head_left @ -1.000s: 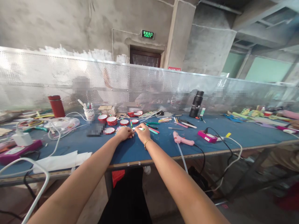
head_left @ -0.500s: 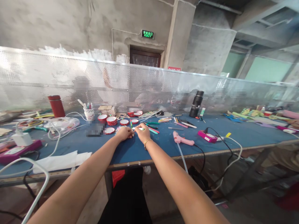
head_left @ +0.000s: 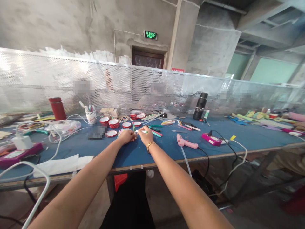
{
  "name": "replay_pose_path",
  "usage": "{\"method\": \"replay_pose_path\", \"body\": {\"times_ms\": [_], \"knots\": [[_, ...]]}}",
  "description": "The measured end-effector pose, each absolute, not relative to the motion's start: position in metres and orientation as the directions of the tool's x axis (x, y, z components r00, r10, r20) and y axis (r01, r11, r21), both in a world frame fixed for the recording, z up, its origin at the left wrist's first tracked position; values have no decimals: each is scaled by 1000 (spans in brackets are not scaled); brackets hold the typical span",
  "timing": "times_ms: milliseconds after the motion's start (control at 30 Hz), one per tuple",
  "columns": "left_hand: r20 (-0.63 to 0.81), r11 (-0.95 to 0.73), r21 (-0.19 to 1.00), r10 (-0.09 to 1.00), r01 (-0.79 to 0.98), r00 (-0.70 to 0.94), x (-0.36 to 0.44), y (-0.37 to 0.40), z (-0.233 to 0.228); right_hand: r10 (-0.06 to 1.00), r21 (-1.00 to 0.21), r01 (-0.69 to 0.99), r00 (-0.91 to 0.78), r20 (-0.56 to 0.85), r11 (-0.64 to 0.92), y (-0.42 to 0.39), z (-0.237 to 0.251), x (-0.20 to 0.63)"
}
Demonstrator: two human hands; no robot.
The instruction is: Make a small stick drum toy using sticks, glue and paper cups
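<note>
My left hand [head_left: 128, 136] is closed on a narrow wooden craft stick [head_left: 133, 126], which stands nearly upright with green and reddish colour on its upper part. My right hand [head_left: 145, 135], closed in a writing grip, holds a white marker with a green end [head_left: 144, 131]. The marker's tip points left at the stick; whether they touch I cannot tell. Just left of my hands lie several round red-rimmed white pieces [head_left: 113, 123]. Coloured markers [head_left: 157, 134] and green-handled pliers [head_left: 155, 128] rest beyond my right hand.
A pink glue gun [head_left: 187, 142] with its cord lies to the right, near a magenta power box [head_left: 211, 139]. A black bottle [head_left: 200, 106], a red bottle [head_left: 57, 108] and a paper cup of pens [head_left: 91, 117] stand farther back. Perforated metal screening [head_left: 114, 86] borders the table.
Both hands keep almost the same place and grip. Any shift of the marker against the stick is too slight to make out.
</note>
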State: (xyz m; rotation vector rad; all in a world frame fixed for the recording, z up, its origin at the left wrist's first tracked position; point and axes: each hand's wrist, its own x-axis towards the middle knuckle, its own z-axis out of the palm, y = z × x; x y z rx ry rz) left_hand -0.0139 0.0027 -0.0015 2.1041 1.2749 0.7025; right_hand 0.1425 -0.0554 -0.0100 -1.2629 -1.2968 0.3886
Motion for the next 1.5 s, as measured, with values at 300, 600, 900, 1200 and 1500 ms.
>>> {"method": "replay_pose_path", "body": {"times_ms": [300, 600, 900, 1200, 1500], "knots": [[121, -349, 707, 917, 615, 381, -13, 2, 0, 807, -849, 427, 353, 473, 311, -57, -9, 145], [136, -366, 700, 911, 614, 388, -14, 1, 0, 808, -836, 399, 299, 507, 376, -55, -10, 142], [142, -381, 664, 909, 644, 392, -14, 0, 1, 798, -851, 395, 353, 488, 346, -55, -10, 143], [137, -370, 694, 910, 617, 392, -14, 4, -2, 795, -849, 403, 358, 490, 342, -54, -11, 144], [149, -389, 686, 902, 615, 404, -15, 3, 0, 805, -840, 395, 313, 504, 373, -54, -11, 142]]}}
